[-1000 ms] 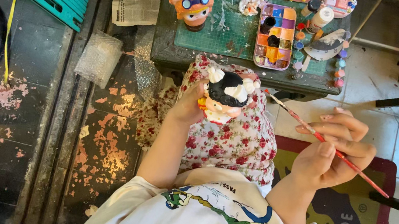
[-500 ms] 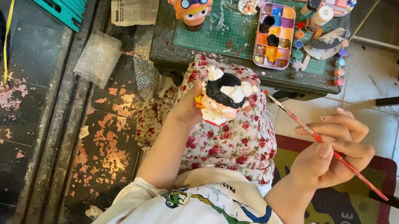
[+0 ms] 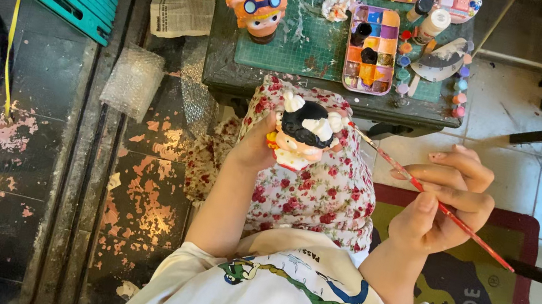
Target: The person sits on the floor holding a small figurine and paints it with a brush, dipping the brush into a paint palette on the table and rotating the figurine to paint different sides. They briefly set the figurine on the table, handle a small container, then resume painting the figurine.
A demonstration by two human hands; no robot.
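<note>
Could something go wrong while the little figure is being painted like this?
Maybe. The left hand holds the figurine in the air over the flowered lap, so a slip could drop it or smear wet paint on the cloth. The right hand holds the long paintbrush far back, so its tip might wobble.

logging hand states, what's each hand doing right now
Left hand: closed around the painted figurine, holding it up.
Right hand: closed on the red paintbrush, tip toward the figurine.

head view, steeply downward, close overhead
</note>
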